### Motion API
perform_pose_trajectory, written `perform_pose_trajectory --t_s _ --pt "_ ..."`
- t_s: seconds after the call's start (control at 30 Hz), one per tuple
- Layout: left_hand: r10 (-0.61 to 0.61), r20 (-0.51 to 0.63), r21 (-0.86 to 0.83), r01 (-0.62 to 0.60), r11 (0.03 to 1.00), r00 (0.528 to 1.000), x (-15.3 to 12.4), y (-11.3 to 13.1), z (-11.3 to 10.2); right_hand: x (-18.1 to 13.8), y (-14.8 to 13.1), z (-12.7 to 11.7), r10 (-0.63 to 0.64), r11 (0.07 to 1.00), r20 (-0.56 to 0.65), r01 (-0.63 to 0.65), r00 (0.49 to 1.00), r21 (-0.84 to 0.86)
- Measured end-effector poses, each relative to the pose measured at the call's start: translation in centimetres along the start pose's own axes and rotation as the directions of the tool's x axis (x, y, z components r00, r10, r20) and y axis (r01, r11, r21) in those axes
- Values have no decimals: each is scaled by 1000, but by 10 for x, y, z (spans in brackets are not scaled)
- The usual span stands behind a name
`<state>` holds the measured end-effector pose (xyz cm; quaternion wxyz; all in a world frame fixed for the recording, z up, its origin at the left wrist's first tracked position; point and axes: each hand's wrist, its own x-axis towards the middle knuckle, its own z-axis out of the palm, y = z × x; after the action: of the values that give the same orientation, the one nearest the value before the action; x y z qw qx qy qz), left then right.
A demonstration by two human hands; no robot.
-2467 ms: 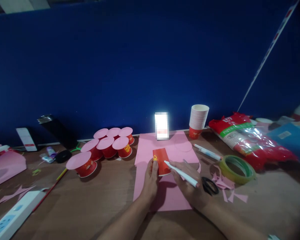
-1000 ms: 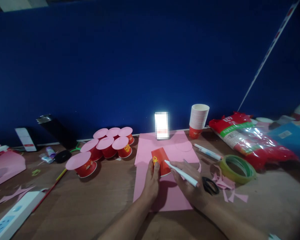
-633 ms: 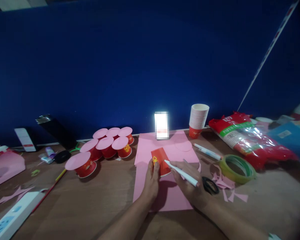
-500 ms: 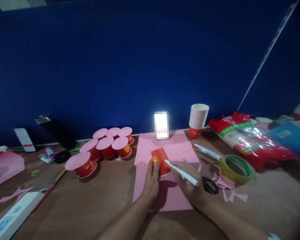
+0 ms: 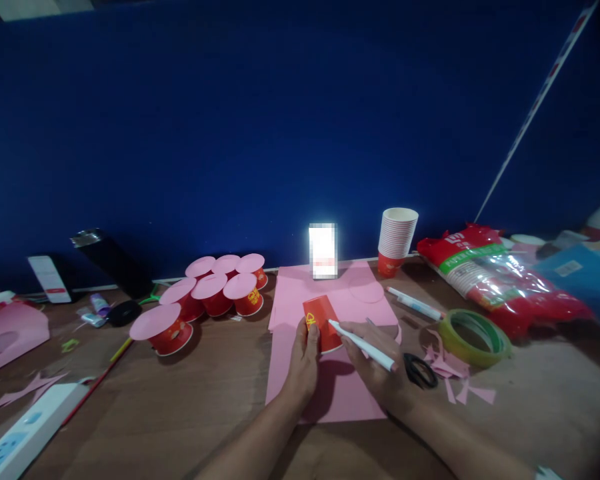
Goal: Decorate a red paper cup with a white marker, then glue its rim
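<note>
On the brown wooden table (image 5: 220, 413), the near left corner is taken up by a white power strip with blue socket panels (image 5: 35, 420). Above overlapping sheets of pink paper (image 5: 330, 403), a red paper cup with yellow lettering (image 5: 326, 323) is gripped at its side by the left hand (image 5: 304, 363), its fingers closed around it and its pale rim turned nearward. A slim white marker pen (image 5: 367, 349) is pinched in the fingers of the right hand (image 5: 377, 363), its tip pointed at the cup; whether contact is made cannot be told. Beside that hand, black scissor handles (image 5: 420, 371), pink paper scraps (image 5: 447, 365) and a yellow-green roll of tape (image 5: 455, 347) are seen. Farther left, seven upturned red cups (image 5: 170, 339) are topped with pink paper discs (image 5: 155, 322). Beyond, a lit phone (image 5: 323, 251) is stood upright, and white-and-red paper cups (image 5: 397, 240) are stacked before the dark blue wall (image 5: 300, 133).
</note>
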<state>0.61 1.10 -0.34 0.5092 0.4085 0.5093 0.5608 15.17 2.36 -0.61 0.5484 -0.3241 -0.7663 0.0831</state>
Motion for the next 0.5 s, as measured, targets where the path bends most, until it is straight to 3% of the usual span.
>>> perform_pose_trajectory --t_s 0.3,0.5 --pt "40 -28 87 -38 996 999 2 -8 -4 -1 2 0 19 1000 6 -19 1000 -7" --pt "-1 -65 134 10 991 998 3 -11 -5 1 3 1 6 999 -27 -7 1000 -37"
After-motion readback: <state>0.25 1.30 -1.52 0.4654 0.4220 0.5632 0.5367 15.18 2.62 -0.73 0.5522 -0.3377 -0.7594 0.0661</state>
